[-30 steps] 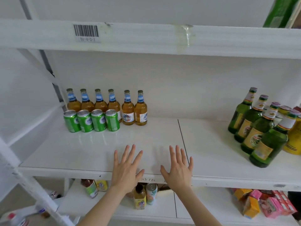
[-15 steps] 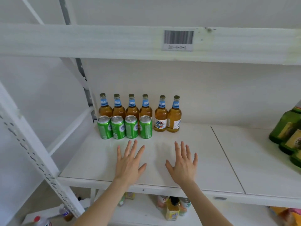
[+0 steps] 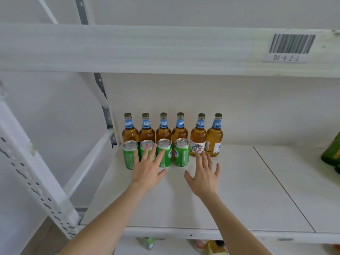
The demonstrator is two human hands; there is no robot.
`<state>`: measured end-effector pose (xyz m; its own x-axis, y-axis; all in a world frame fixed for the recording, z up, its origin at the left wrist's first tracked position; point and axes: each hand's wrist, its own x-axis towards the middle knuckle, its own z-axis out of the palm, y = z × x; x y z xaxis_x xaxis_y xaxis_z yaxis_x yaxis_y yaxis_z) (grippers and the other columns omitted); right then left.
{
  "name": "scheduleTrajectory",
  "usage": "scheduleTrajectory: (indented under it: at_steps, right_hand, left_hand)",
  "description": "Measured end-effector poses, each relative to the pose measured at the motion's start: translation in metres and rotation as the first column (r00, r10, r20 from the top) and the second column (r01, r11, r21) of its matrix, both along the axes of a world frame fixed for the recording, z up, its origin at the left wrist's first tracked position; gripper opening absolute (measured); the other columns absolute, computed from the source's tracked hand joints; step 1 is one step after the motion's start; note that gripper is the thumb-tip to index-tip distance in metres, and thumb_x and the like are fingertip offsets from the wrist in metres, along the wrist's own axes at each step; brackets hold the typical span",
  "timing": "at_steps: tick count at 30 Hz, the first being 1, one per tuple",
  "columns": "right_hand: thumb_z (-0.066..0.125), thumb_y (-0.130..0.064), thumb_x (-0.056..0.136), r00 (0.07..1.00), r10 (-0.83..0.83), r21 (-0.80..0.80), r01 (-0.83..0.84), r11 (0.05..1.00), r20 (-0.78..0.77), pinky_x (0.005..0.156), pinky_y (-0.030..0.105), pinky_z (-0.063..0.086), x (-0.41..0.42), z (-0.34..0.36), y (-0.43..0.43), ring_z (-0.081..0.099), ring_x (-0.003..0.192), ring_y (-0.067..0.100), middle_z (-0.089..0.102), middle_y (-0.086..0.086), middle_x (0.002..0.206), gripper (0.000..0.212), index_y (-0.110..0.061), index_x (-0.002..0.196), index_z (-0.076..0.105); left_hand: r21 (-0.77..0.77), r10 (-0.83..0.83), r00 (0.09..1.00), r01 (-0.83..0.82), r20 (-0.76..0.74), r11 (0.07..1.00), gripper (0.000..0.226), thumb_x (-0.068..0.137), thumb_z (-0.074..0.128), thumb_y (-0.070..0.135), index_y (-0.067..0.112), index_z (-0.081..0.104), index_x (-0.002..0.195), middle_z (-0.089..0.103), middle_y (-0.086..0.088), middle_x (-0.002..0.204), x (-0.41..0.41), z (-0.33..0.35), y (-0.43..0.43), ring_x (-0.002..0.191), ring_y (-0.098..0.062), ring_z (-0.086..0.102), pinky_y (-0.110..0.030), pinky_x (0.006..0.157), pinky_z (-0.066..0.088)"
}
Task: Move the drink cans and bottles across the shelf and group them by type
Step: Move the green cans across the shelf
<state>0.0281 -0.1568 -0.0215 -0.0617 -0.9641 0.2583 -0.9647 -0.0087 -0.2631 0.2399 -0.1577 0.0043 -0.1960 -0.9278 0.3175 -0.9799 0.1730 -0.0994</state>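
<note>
Several amber bottles (image 3: 198,137) with blue neck labels stand in a row at the back left of the white shelf (image 3: 230,190). Several green cans (image 3: 181,152) stand in a row in front of the left bottles. My left hand (image 3: 148,171) is spread flat, its fingertips overlapping the second and third cans; whether they touch is unclear. My right hand (image 3: 204,174) is spread open just right of the cans, fingertips close to the base of the fifth bottle. Neither hand holds anything.
A green bottle (image 3: 332,153) shows at the right edge of the shelf. A perforated white upright (image 3: 35,183) stands at the left. The shelf above carries a barcode label (image 3: 288,47). Packets on the lower shelf (image 3: 211,245) show below the front edge.
Both hands have reached forward from the shelf's front to the cans and bottles. The view has swung left, so the green bottles are almost out of sight.
</note>
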Motion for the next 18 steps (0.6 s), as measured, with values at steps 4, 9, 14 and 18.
scheduleTrajectory:
  at_steps: [4,9,14,18]
  right_hand:
    - [0.042,-0.064,0.090,1.000,0.012,0.005,-0.012,1.000,0.010,0.119,0.053,0.001,0.004,0.003,-0.031,0.004,0.152,0.023,0.005,0.001,0.165,0.086,-0.027,0.156,0.001]
    - [0.042,-0.065,0.089,0.999,0.037,0.029,-0.038,0.999,0.024,0.119,0.053,0.008,0.014,-0.001,-0.061,0.010,0.151,0.023,0.014,0.001,0.164,0.087,-0.024,0.156,0.006]
    - [0.050,-0.062,0.086,0.993,0.032,0.037,-0.037,0.999,0.114,0.118,0.052,0.017,0.022,-0.003,-0.081,0.026,0.145,0.022,0.030,-0.002,0.158,0.087,-0.020,0.153,0.013]
    - [0.059,-0.057,0.085,0.970,0.046,0.084,-0.068,0.994,0.237,0.114,0.049,0.030,0.023,-0.006,-0.095,0.041,0.138,0.024,0.041,0.000,0.151,0.090,-0.020,0.152,0.012]
  left_hand:
    - [-0.010,-0.001,1.000,0.001,-0.013,1.000,0.073,0.092,0.041,0.063,0.029,0.019,0.153,0.016,-0.008,0.163,-0.006,0.005,-0.029,0.151,-0.030,0.011,-0.062,0.117,0.004]
    - [-0.016,0.018,1.000,-0.018,-0.022,1.000,0.077,0.090,0.042,0.065,0.028,0.018,0.154,0.022,-0.006,0.162,-0.008,0.005,-0.063,0.150,-0.029,0.015,-0.061,0.117,0.006]
    - [0.017,0.038,0.998,-0.037,-0.049,0.999,0.079,0.090,0.038,0.067,0.027,0.016,0.154,0.034,-0.002,0.157,-0.008,-0.002,-0.079,0.145,-0.025,0.027,-0.063,0.117,0.010]
    - [0.048,0.054,0.996,-0.051,-0.069,0.998,0.081,0.087,0.041,0.071,0.025,0.023,0.152,0.048,0.004,0.144,-0.007,-0.001,-0.088,0.138,-0.021,0.036,-0.064,0.114,0.016]
